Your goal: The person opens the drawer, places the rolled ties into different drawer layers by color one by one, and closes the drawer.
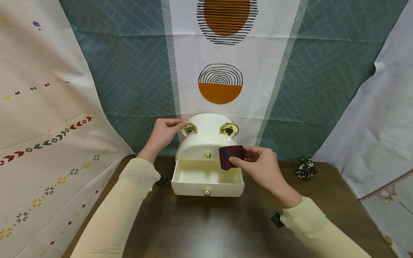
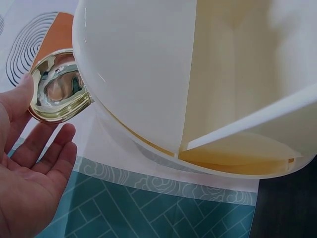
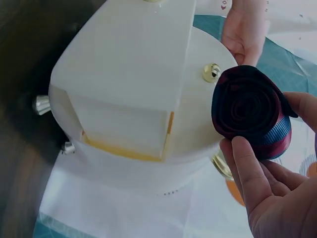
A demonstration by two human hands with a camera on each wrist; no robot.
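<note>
A cream drawer box point(image 1: 206, 143) with two gold ears stands against the cloth backdrop, its lower drawer point(image 1: 208, 189) pulled out and bare inside. My left hand point(image 1: 165, 133) pinches the gold ear point(image 2: 58, 89) on the box's left side between thumb and index finger; the other fingers hang loosely below it. In my right hand point(image 1: 262, 164) is a rolled necktie point(image 1: 231, 157), dark navy with red stripes, gripped between thumb and fingers. It hovers over the right side of the drawer. The spiral end of the roll faces the right wrist camera.
A second rolled tie point(image 1: 305, 169), black with a pale pattern, lies at the back right of the dark wooden table point(image 1: 206, 229). The box's upper drawer, with its gold knob point(image 1: 208, 155), is closed. Patterned cloths hang behind and at both sides.
</note>
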